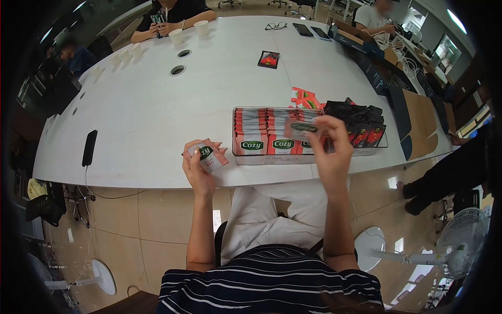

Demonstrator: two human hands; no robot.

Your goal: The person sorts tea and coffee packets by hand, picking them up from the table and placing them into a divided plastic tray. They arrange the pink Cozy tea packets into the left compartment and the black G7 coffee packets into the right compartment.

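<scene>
My left hand (pixel 197 166) is closed around a pink and white Cozy sachet (pixel 210 157), held just left of the clear bin at the table's near edge. My right hand (pixel 333 149) pinches another Cozy sachet (pixel 299 127), tilted and slightly blurred, over the bin's middle. The clear bin (pixel 277 160) has rows of upright Cozy sachets (pixel 252 145) on its left and middle. Black and red packets (pixel 361 128) fill its right part. Behind the bin lie loose red sachets (pixel 304 97), partly hidden by its contents.
A single black and red packet (pixel 269 59) lies farther back on the white table (pixel 136 120). Glasses (pixel 275 25), two phones (pixel 303 30) and paper cups (pixel 176 36) are at the far side. Open cardboard boxes (pixel 413 120) line the right edge; a charging phone (pixel 90 148) lies left.
</scene>
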